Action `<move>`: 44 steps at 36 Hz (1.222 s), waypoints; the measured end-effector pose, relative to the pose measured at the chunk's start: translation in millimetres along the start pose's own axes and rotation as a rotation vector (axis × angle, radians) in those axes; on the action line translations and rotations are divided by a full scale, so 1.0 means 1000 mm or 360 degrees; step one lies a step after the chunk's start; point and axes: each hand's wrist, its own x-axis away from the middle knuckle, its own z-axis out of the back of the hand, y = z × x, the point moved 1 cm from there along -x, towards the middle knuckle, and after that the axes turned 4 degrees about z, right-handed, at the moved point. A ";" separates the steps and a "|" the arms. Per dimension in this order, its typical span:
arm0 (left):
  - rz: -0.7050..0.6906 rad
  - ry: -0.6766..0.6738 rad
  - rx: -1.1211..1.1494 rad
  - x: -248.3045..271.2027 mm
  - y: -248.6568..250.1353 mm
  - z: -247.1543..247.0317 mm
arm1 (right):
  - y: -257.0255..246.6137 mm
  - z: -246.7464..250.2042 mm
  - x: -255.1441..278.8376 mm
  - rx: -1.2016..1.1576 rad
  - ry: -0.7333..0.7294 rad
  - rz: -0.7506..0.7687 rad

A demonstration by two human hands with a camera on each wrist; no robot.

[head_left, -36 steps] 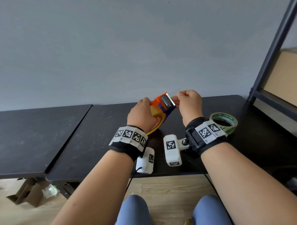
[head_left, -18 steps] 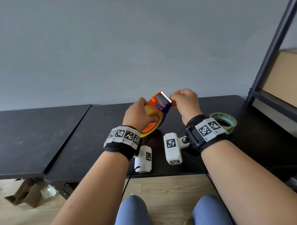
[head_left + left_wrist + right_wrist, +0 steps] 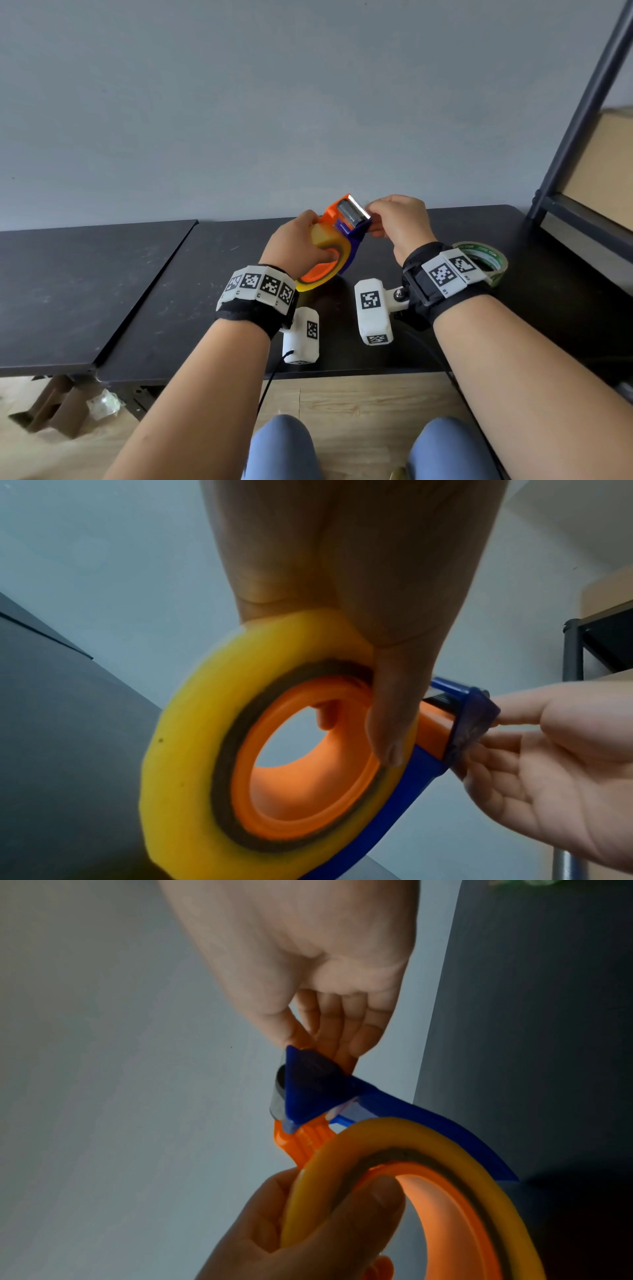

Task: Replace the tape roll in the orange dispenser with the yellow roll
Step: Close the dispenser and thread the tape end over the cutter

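Shift since earlier: both our hands sit a little lower and closer to us than a second ago, and the cutter end has tipped from facing 2 o'clock to standing nearer 12 o'clock in the head view.
Table: the black table lies under our hands; we hold the work clear above it.
Old roll: the green-printed roll lies flat on the table at 3 o'clock of our right wrist, well apart from the dispenser, so we judge the swap itself done.
Orange dispenser: the orange dispenser is in the air between our hands, its long axis running from the round hub at 7 o'clock up to the toothed blade at 1 o'clock.
Yellow roll: the yellow roll is seated round the orange hub, with the blue guard curving along its outer edge.
Left hand: our left hand grips roll and hub together, thumb laid across the roll's face into the hub opening.
Right hand: our right hand is curled at the cutter end, at 3 o'clock of the blade; fingertips pinch just behind the blue triangular piece. Whether they hold a tape end or only plastic we cannot tell.
Deciding relation: the blade lies at 1 o'clock from the left grip and touches the right fingers, so we judge the right hand is the one to draw tape over it.
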 end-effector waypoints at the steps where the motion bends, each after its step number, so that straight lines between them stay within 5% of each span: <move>1: -0.0004 0.0001 -0.0001 0.000 0.000 0.000 | 0.001 0.000 0.000 0.0012 -0.0002 -0.0009; 20: -0.0088 -0.0145 -0.0019 0.002 0.002 0.011 | 0.017 0.004 0.001 0.0146 -0.0197 -0.0095; 32: -0.0269 -0.0230 -0.0088 -0.006 0.019 0.012 | 0.018 0.006 0.019 0.0642 -0.0768 0.0037; 44: -0.0352 -0.0072 0.0021 -0.008 0.018 0.005 | 0.022 0.010 0.019 0.0605 -0.0682 -0.0025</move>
